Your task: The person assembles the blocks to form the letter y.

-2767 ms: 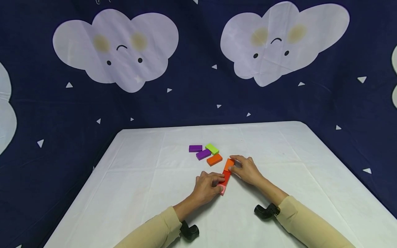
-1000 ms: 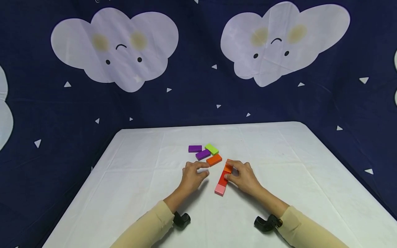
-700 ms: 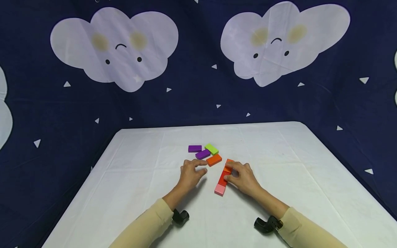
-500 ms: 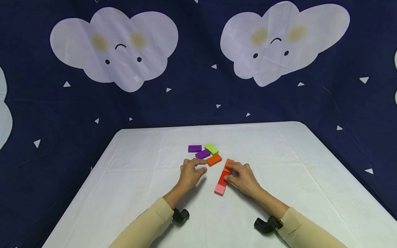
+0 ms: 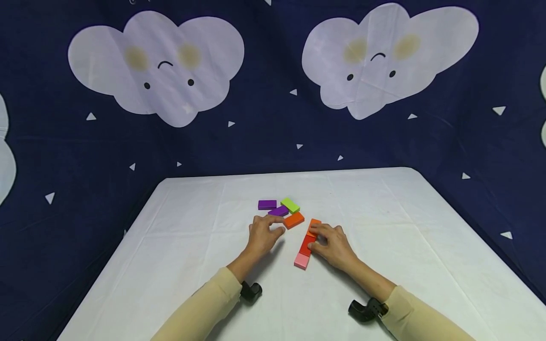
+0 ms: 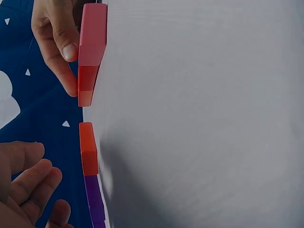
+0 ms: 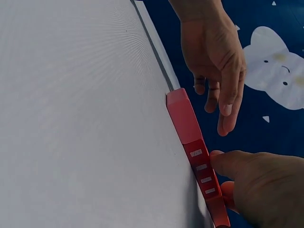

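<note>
Pink (image 5: 301,261), red (image 5: 305,247) and orange (image 5: 315,221) blocks lie end to end in a slanting row. My right hand (image 5: 337,247) rests at the row's far part, thumb against the red block and forefinger over the orange one. The right wrist view shows that thumb (image 7: 218,161) along the red block's side. Beside a loose orange block (image 5: 294,220), my left hand (image 5: 260,235) hovers with thumb and forefinger spread and nothing between them. Its fingertips overlap the near edge of a purple block (image 5: 279,210) in the head view.
Another purple block (image 5: 267,205) and a lime green block (image 5: 290,204) lie behind the loose orange one. All sit on a white-covered table (image 5: 204,265), backed by a dark blue curtain (image 5: 264,147) with clouds. Each wrist carries a black mount (image 5: 250,292).
My left hand has left the pink end of the row and moved up and left to the loose orange block. My right hand has slid a little nearer along the row.
</note>
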Demonstrator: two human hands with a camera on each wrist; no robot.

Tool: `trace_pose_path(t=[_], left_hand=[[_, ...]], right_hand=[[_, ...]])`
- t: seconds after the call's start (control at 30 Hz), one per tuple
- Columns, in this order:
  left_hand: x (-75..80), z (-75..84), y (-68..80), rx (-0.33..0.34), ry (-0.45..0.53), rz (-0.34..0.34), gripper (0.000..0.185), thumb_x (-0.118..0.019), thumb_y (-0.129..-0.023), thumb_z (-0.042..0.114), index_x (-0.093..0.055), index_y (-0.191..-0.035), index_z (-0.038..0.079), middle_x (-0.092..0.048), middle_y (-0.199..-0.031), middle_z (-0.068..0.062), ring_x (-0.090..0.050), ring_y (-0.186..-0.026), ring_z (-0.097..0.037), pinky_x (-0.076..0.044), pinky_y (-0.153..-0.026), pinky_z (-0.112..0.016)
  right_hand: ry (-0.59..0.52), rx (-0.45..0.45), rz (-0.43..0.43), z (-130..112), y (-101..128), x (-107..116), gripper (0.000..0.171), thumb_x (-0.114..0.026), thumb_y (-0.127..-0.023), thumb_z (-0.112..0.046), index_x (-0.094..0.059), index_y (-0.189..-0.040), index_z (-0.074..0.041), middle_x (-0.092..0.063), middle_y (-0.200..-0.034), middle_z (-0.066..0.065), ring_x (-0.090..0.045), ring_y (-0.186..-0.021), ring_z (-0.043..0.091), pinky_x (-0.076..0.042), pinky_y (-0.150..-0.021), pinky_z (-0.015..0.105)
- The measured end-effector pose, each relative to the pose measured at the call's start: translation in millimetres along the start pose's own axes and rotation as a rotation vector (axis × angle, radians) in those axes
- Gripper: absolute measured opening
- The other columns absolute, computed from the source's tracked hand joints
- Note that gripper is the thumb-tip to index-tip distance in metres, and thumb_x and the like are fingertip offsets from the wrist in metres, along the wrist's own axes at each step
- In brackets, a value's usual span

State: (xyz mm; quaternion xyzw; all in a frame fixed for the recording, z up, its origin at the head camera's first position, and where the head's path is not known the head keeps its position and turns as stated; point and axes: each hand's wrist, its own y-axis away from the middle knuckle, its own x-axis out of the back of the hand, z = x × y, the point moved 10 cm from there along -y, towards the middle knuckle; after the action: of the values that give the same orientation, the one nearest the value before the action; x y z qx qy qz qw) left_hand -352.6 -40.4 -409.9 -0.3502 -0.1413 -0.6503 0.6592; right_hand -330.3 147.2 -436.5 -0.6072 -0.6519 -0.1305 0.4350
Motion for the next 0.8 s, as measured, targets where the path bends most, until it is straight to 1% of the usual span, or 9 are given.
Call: trace_pose_path(t=[0.3, 0.53, 0.8], left_hand=[[-2.9, -1.4, -5.7, 0.02, -0.004, -0.004, 0.026, -0.069, -0.08, 0.015, -0.072, -0.106, 0.011, -0.07, -0.11, -0.009, -0.05, -0.097, -0.025, -0.03, -0.08, -0.037], [-9.8, 0.3, -11.3, 0.049, -0.016, -0.026, 0.029, -0.071, -0.08, 0.017, -0.071, -0.108, 0.012, -0.07, -0.109, -0.009, -0.049, -0.096, -0.024, -0.029, -0.08, -0.036], [-18.0, -1.6, -18.5, 0.065, -0.031, -0.046, 0.032, -0.071, -0.08, 0.018, -0.07, -0.111, 0.011, -0.07, -0.109, -0.005, -0.049, -0.098, -0.024, -0.029, -0.082, -0.038]], right_hand=[[0.008, 0.008, 0.014, 0, 1, 0, 0.043, -0.076, -0.075, -0.026, -0.068, -0.116, -0.012, -0.063, -0.124, 0.002, -0.04, -0.082, 0.013, -0.034, -0.071, 0.026], [0.006, 0.016, 0.014, 0, 1, 1, 0.043, -0.076, -0.076, -0.026, -0.068, -0.116, -0.012, -0.063, -0.124, 0.003, -0.04, -0.082, 0.013, -0.033, -0.07, 0.026], [0.006, 0.024, 0.019, 0, 1, 1, 0.043, -0.076, -0.075, -0.025, -0.068, -0.115, -0.011, -0.064, -0.123, 0.002, -0.04, -0.082, 0.013, -0.033, -0.07, 0.026]])
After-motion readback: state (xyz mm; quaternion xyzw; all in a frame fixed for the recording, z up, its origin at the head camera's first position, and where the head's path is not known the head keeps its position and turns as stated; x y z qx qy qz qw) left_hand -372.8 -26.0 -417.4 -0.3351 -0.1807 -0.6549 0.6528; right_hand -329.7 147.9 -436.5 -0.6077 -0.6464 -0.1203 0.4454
